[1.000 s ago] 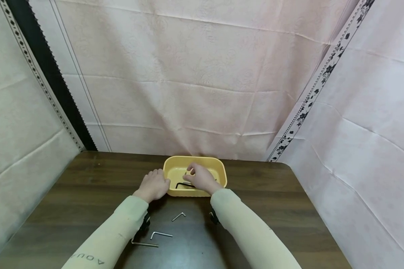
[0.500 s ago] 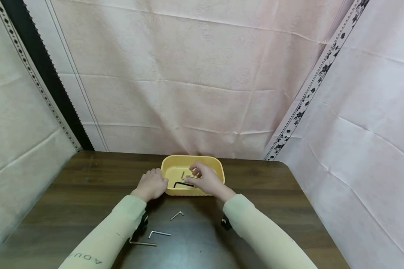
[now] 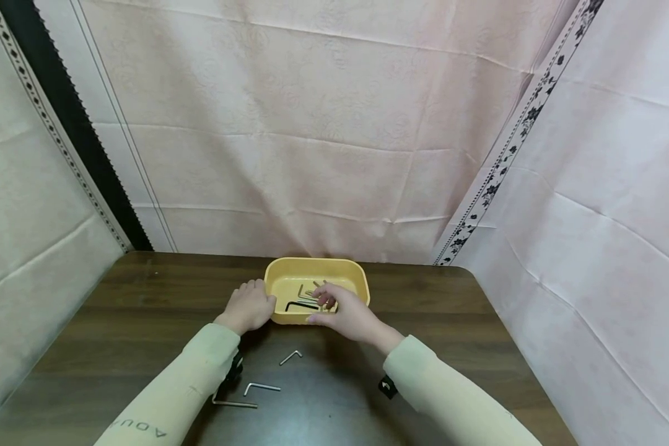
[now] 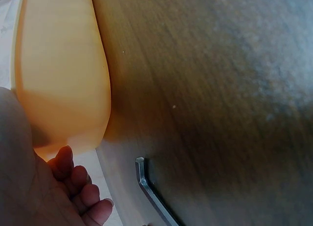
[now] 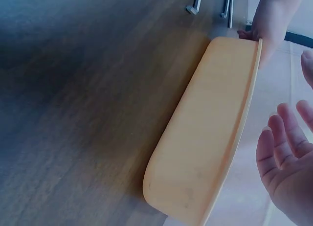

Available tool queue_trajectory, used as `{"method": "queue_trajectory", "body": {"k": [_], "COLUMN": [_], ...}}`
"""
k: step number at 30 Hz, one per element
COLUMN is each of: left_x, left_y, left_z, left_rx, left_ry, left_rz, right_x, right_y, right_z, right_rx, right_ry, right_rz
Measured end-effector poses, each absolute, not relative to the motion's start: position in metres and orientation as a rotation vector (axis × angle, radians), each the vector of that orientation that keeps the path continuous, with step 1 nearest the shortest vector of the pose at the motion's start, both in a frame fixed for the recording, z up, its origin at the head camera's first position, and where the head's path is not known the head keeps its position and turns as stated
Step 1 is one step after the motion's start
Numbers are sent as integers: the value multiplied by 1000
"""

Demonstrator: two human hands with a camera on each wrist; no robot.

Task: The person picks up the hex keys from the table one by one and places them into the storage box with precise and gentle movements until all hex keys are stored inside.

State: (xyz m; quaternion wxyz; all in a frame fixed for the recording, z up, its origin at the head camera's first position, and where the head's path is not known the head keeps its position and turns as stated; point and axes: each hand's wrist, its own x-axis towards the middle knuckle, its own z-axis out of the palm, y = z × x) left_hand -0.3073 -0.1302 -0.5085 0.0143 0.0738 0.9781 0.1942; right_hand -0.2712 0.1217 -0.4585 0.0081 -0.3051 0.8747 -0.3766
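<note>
At the left end of the yellow tray (image 3: 314,266), your left hand (image 3: 246,306) holds the rim, fingers bunched together outside the end wall; a firm, level hold serves best, as the tray would probably slide without it. Towards you, in front of the tray's left end, lie the long hex key (image 3: 235,405), then the mid-length hex key (image 3: 264,387); nearer the tray's front wall is the short hex key (image 3: 291,357). Inside the tray, left of its middle, the black hex key (image 3: 302,304) lies close to the silver hex keys (image 3: 300,291), left of your right fingertips; whether other keys touch those fingertips cannot be told. Over the tray's front wall, right of its middle, your right hand (image 3: 347,313) has thumb and fingers apart; no key shows between them in the right wrist view. For clean work here, pinch a single key by its long arm, clear of its neighbours, which may otherwise drag along.
</note>
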Motion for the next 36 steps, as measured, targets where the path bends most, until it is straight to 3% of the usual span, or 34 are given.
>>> {"method": "queue_trajectory", "body": {"k": [16,36], "left_x": [-309,-310], "left_y": [-132,-131], "left_z": [-511,-512], "left_rx": [216,216], "left_ry": [3047,3056], "left_rz": [604,605], "right_x": [-249,-241], "right_y": [127,119], "right_z": [-472,-513], "right_rx": [-1106,-1026], "right_ry": [2550,2479], "right_rz": [-1186,-984]}}
